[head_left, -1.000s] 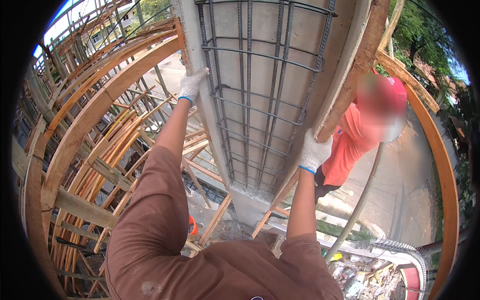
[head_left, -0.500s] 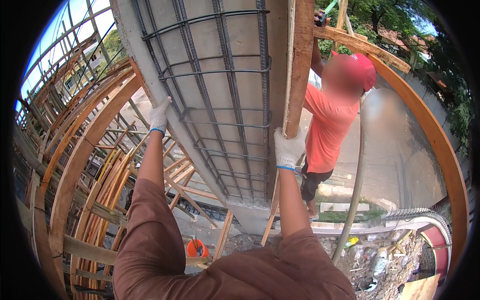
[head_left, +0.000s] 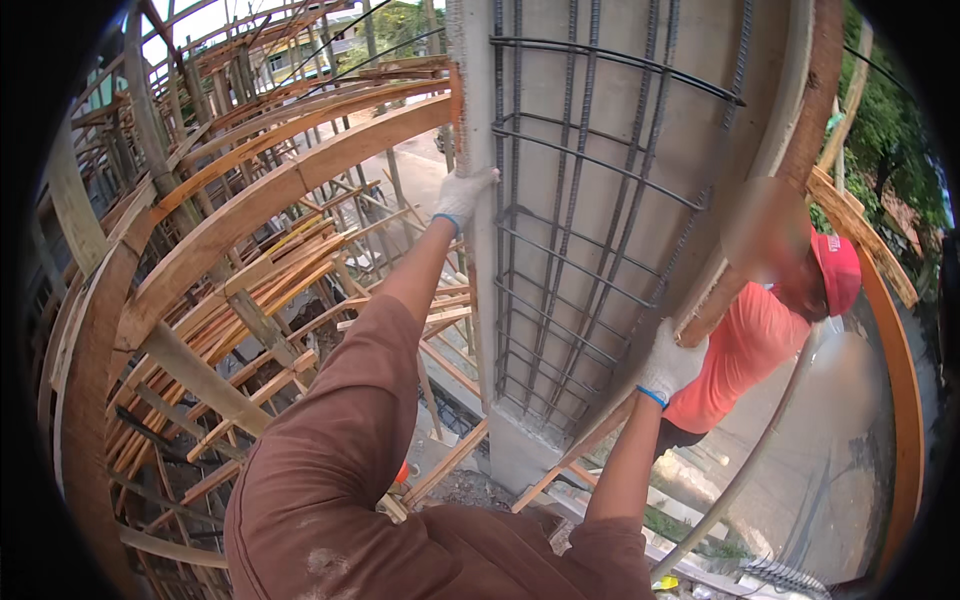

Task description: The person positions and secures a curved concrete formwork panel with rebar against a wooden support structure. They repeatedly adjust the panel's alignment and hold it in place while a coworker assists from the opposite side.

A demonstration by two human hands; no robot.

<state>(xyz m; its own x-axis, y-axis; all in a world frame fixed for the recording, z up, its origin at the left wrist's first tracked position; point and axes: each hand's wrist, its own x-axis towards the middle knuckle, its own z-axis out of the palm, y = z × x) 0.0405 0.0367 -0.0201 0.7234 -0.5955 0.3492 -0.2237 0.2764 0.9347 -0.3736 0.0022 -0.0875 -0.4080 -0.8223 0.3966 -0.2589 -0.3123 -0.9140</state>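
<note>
A tall grey formwork panel [head_left: 482, 270] stands upright around a rebar cage [head_left: 590, 47] of ribbed bars and thin ties. My left hand [head_left: 466, 195], in a pale knit glove with a blue cuff, is closed over the panel's left edge. On the opposite side, my right hand [head_left: 670, 362], gloved alike, is closed round the edge of the right formwork panel [head_left: 765, 130], just under the lower end of a wooden batten [head_left: 826, 85]. Its fingertips are partly hidden. Both my arms reach forward in brown sleeves.
A co-worker in an orange shirt [head_left: 735, 340] and red cap [head_left: 838, 268] stands close beyond the right panel. Curved-looking timber beams [head_left: 290, 190] and stacked scaffold poles fill the left. A pole [head_left: 745, 470] slants at lower right, above the ground far below.
My view has swung left, so the column and both hands sit farther right in the picture. Both hands stay on the panel edges. The co-worker's head has leaned lower beside the panel.
</note>
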